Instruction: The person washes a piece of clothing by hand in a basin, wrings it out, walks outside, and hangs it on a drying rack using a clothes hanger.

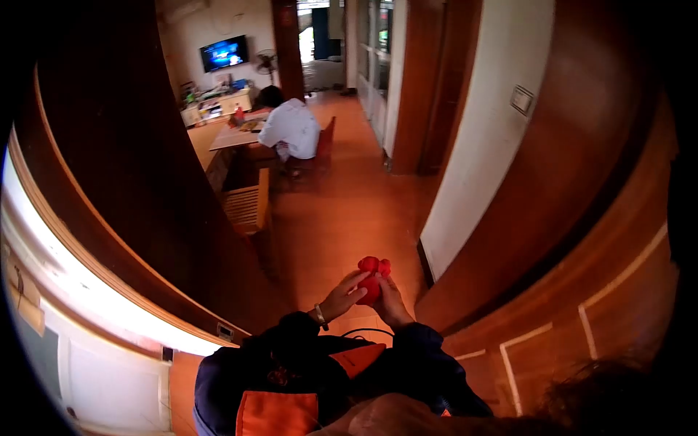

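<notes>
A small red rounded object (369, 289) with knob-like bumps along its top is held up in front of my body. Its exact kind is too small to make out. My left hand (342, 296), with a band at the wrist, has its fingers against the near left side of it. On the right side, my right hand (391, 299) wraps round it with the thumb along its face. Parts of the red object are hidden behind the fingers of both hands.
Dark wooden door panels (502, 254) stand close on both sides. Ahead runs a reddish floor (349, 196). A person in white (292, 129) sits at a table (231, 138) at the left, near a slatted wooden chair (246, 209). A lit television (224, 54) hangs beyond.
</notes>
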### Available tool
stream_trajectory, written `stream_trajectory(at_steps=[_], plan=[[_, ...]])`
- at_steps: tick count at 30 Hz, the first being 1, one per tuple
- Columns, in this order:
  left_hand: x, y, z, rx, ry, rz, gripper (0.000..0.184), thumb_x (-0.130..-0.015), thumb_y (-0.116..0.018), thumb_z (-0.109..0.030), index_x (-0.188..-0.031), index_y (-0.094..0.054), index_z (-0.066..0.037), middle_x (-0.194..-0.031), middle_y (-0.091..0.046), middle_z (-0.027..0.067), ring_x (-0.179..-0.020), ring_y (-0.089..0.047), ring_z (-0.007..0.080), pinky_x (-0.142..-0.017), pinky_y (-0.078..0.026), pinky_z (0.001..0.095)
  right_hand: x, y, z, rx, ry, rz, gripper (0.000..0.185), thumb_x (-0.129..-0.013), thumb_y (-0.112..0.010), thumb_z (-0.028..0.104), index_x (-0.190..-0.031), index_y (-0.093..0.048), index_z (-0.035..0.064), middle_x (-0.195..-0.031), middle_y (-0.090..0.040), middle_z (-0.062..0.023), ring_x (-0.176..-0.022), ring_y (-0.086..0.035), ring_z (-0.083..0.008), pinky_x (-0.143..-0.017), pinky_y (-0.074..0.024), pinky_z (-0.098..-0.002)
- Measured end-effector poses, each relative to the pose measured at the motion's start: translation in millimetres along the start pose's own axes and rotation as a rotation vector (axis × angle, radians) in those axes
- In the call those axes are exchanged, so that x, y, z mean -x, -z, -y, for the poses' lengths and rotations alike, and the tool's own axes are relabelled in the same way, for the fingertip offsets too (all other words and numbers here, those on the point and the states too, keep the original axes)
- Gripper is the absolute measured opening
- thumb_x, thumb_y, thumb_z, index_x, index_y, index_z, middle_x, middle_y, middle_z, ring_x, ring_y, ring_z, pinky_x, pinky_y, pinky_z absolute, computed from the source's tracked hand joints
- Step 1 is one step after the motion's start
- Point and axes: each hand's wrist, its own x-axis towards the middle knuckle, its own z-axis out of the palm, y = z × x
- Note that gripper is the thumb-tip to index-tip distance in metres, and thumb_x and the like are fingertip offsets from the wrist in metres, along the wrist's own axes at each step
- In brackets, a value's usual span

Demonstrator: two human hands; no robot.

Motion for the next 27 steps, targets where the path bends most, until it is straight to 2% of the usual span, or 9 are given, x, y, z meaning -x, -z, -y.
stream_trajectory(at_steps=[2, 4, 6, 10, 15, 18, 21, 25, 27], plan=[[-16.1, 11.1, 6.5, -0.084, 0.078, -0.221, 0.043, -0.088, -0.051, -0.017, -0.127, -0.041, -0.003, -0.123, -0.043, 0.0111, -0.112, -0.043, 0.0195, -0.090, -0.038, 0.0318, -35.2, 17.1, 9.2, -0.071, -0.066, -0.018, 0.040, -0.092, -0.043, 0.031, -0.125, -0.036, 0.0084, -0.116, -0.047, -0.0096, -0.105, -0.050, -0.0239, -0.086, -0.0458, -0.0421], [-39.8, 32.7, -15.2, 0.382, 0.157, -0.298, 0.039, -0.088, -0.052, -0.016, -0.123, -0.045, -0.003, -0.109, -0.053, 0.0085, -0.100, -0.050, 0.0166, -0.082, -0.042, 0.0299, -69.2, 23.4, 12.2, -0.038, -0.137, 0.000, 0.039, -0.093, -0.040, 0.032, -0.122, -0.038, 0.0078, -0.111, -0.049, -0.0098, -0.102, -0.051, -0.0238, -0.085, -0.0461, -0.0419], [-66.0, 46.1, -25.1, 0.699, 0.128, -0.245, 0.037, -0.090, -0.049, -0.020, -0.122, -0.045, -0.004, -0.098, -0.057, 0.0068, -0.088, -0.053, 0.0151, -0.079, -0.043, 0.0285, -101.4, 22.5, 8.4, -0.128, -0.263, 0.300, 0.042, -0.093, -0.037, 0.035, -0.124, -0.037, 0.0071, -0.115, -0.049, -0.0094, -0.107, -0.049, -0.0238, -0.090, -0.0426, -0.0429], [-127.2, 66.2, 12.9, 1.507, 0.079, 0.179, 0.039, -0.091, -0.043, -0.029, -0.120, -0.045, -0.004, -0.108, -0.052, 0.0088, -0.099, -0.051, 0.0198, -0.083, -0.043, 0.0317, -169.9, 23.5, 3.0, -0.248, -0.455, 0.303, 0.040, -0.093, -0.035, 0.034, -0.125, -0.039, 0.0097, -0.120, -0.048, -0.0087, -0.107, -0.049, -0.0249, -0.083, -0.0452, -0.0413], [-209.1, 142.4, 42.0, 1.326, 0.076, 0.083, 0.037, -0.093, -0.038, -0.022, -0.126, -0.038, -0.005, -0.118, -0.050, 0.0107, -0.109, -0.047, 0.0223, -0.091, -0.039, 0.0321, -275.8, 34.9, 63.5, -0.281, -0.442, 0.368, 0.039, -0.094, -0.029, 0.033, -0.123, -0.039, 0.0092, -0.122, -0.045, -0.0058, -0.109, -0.046, -0.0204, -0.090, -0.0397, -0.0385], [-242.5, 181.3, 59.5, 1.195, 0.095, -0.002, 0.037, -0.091, -0.047, -0.021, -0.124, -0.040, -0.006, -0.119, -0.049, 0.0101, -0.108, -0.047, 0.0197, -0.090, -0.039, 0.0295, -314.4, 10.2, 106.4, -0.265, -0.310, 0.190, 0.038, -0.090, -0.042, 0.029, -0.121, -0.039, 0.0078, -0.115, -0.049, -0.0078, -0.103, -0.049, -0.0213, -0.088, -0.0412, -0.0383], [-281.8, 203.8, 81.3, 0.407, 0.068, -0.355, 0.053, -0.084, -0.060, -0.024, -0.128, -0.037, -0.005, -0.125, -0.042, 0.0107, -0.114, -0.042, 0.0204, -0.095, -0.035, 0.0326, -359.9, 5.1, 127.2, -0.235, -0.258, 0.166, 0.045, -0.086, -0.047, 0.021, -0.127, -0.033, 0.0085, -0.118, -0.046, -0.0087, -0.106, -0.048, -0.0240, -0.090, -0.0418, -0.0392], [-342.5, 207.8, 102.1, -0.295, -0.053, -0.319, 0.067, -0.083, -0.060, -0.028, -0.135, -0.026, -0.004, -0.141, -0.019, 0.0178, -0.128, -0.026, 0.0313, -0.102, -0.027, 0.0374, -425.8, 9.2, 136.2, -0.129, -0.205, 0.200, 0.048, -0.085, -0.044, 0.017, -0.131, -0.031, 0.0112, -0.120, -0.045, -0.0067, -0.109, -0.046, -0.0228, -0.093, -0.0402, -0.0360], [-376.7, 219.6, 129.8, -0.277, -0.002, -0.339, 0.065, -0.084, -0.059, -0.027, -0.136, -0.026, -0.004, -0.141, -0.017, 0.0186, -0.129, -0.025, 0.0324, -0.103, -0.026, 0.0372, -461.4, 20.7, 145.0, -0.177, -0.238, 0.261, 0.052, -0.087, -0.043, 0.020, -0.135, -0.026, 0.0121, -0.124, -0.042, -0.0053, -0.113, -0.044, -0.0203, -0.096, -0.0379, -0.0330]])
